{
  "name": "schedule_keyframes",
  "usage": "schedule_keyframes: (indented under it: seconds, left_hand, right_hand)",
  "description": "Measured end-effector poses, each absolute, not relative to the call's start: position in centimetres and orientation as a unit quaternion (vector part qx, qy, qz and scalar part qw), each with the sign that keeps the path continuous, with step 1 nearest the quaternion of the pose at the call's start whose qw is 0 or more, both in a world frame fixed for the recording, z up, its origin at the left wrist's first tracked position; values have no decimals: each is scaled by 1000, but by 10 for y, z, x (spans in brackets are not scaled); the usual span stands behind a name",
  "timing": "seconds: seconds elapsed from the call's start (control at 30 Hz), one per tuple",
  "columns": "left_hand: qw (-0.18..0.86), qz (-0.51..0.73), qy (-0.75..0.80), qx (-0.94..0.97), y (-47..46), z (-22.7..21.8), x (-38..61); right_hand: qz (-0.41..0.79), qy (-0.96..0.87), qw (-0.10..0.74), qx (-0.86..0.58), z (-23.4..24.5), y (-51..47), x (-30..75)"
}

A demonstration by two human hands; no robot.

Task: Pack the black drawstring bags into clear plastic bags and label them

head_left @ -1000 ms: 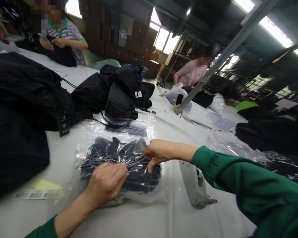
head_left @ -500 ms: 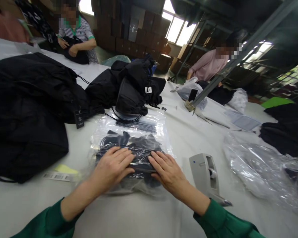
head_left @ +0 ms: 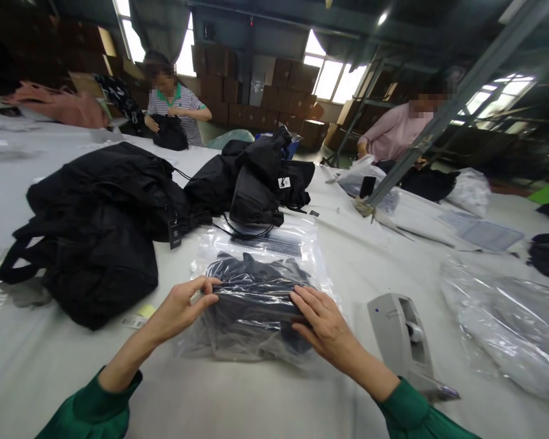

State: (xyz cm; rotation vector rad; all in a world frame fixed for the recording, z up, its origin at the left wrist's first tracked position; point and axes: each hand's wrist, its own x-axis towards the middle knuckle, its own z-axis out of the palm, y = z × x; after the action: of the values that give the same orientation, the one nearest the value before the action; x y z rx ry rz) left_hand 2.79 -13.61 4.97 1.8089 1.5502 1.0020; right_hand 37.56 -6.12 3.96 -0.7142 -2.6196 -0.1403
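A clear plastic bag [head_left: 256, 338] with dark folded fabric inside lies flat on the white table in front of me. My left hand [head_left: 187, 305] pinches a raised fold of the plastic at the bag's left side, thumb against forefinger. On the right side of the same fold rests my right hand [head_left: 324, 320], fingers stretched out over the plastic and thumb apart below. Printed text [head_left: 274, 245] shows on the bag's far part. Black drawstring bags [head_left: 256, 189] stand just beyond, one cord lying over the plastic bag's far edge.
A grey tape dispenser [head_left: 400, 335] lies right of my right hand. Loose clear plastic [head_left: 507, 329] is farther right. A large black bag [head_left: 100, 244] with a hang tag [head_left: 174, 234] sits at left, near a barcode label [head_left: 135, 321]. Two people work across the table; a metal post [head_left: 416, 146] slants up at right.
My left hand has gone from lying flat on the bag to pinching its plastic at the left. My right hand stays on the bag's right side. The view has shifted left and up.
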Motion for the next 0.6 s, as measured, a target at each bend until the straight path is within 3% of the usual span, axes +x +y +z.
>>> schedule_keyframes:
  seconds: [0.2,0.43,0.6]
  left_hand:
    - [250,386,552,696,-146,42,23]
    - [48,387,567,725,-146,34,27]
    - [120,355,573,729,-143,42,37]
  right_hand:
    - [-14,-939,210,-273,41,-63,378]
    - [-19,-934,232,-270,37,-59,376]
    - [-22,-933,238,-269,37,-59,374]
